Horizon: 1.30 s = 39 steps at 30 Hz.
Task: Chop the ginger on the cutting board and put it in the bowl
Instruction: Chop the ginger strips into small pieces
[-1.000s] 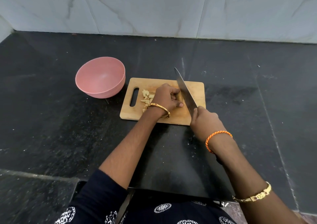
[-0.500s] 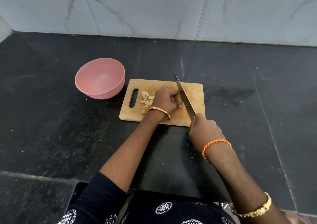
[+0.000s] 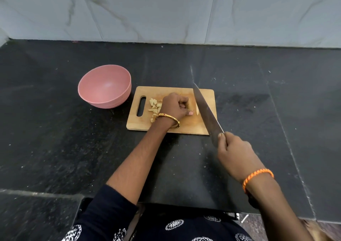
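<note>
A wooden cutting board (image 3: pixel 184 126) lies on the black counter. My left hand (image 3: pixel 175 106) sits on it with curled fingers, holding down a piece of ginger (image 3: pixel 197 110) whose pale end shows at its right. Several chopped ginger pieces (image 3: pixel 154 107) lie left of that hand, near the board's handle slot. My right hand (image 3: pixel 236 154) grips the handle of a large knife (image 3: pixel 205 109); the blade slants over the board's right side, just right of the ginger. An empty pink bowl (image 3: pixel 105 86) stands left of the board.
The black stone counter (image 3: pixel 55 130) stretches wide on both sides, with a marble wall (image 3: pixel 166 10) behind it. The counter's front edge is near my body, at the bottom.
My right hand has drawn back toward me and to the right, pulling the knife with it. My left hand stays on the ginger.
</note>
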### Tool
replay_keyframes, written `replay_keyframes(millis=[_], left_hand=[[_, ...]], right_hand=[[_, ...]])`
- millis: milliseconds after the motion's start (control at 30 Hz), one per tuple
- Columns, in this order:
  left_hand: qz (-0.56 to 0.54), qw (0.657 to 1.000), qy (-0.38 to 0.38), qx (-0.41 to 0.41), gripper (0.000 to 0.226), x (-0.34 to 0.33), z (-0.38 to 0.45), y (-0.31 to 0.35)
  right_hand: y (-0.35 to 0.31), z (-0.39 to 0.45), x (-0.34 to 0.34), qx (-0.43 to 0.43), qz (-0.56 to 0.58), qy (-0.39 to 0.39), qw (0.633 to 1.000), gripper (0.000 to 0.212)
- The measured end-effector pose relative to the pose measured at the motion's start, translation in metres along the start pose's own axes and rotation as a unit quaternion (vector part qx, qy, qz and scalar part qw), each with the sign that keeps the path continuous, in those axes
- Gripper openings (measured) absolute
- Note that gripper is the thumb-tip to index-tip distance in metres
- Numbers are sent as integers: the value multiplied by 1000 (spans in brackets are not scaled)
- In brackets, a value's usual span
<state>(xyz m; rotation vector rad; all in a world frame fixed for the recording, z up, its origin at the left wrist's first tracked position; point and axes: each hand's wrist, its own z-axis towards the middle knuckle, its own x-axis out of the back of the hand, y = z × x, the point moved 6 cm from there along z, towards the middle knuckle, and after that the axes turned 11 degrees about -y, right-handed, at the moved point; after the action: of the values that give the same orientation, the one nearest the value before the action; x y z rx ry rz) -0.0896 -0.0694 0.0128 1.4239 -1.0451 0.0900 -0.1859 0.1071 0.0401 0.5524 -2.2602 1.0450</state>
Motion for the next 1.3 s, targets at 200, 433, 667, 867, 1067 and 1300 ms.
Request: replay_keyframes(millis=[200, 433, 667, 867, 1067, 1300], left_hand=[[12, 1000, -6, -2, 56, 0, 2, 1], [13, 1000, -5, -5, 56, 1, 3, 0], [9, 1000, 6, -9, 55, 0, 4, -3], [-11, 1000, 16, -10, 54, 0, 4, -4], [-19, 999, 21, -15, 54, -1, 3, -5], [-1, 1000, 6, -20, 51, 2, 0, -1]], right_hand=[[-20, 42, -4, 16, 6, 26, 1000, 35], [-27, 56, -9, 15, -11, 15, 1000, 34], [-29, 54, -11, 4, -70, 3, 998, 31], [-33, 50, -9, -8, -96, -18, 995, 25], [-22, 30, -17, -21, -117, -21, 993, 17], [-14, 21, -20, -32, -116, -34, 992, 22]])
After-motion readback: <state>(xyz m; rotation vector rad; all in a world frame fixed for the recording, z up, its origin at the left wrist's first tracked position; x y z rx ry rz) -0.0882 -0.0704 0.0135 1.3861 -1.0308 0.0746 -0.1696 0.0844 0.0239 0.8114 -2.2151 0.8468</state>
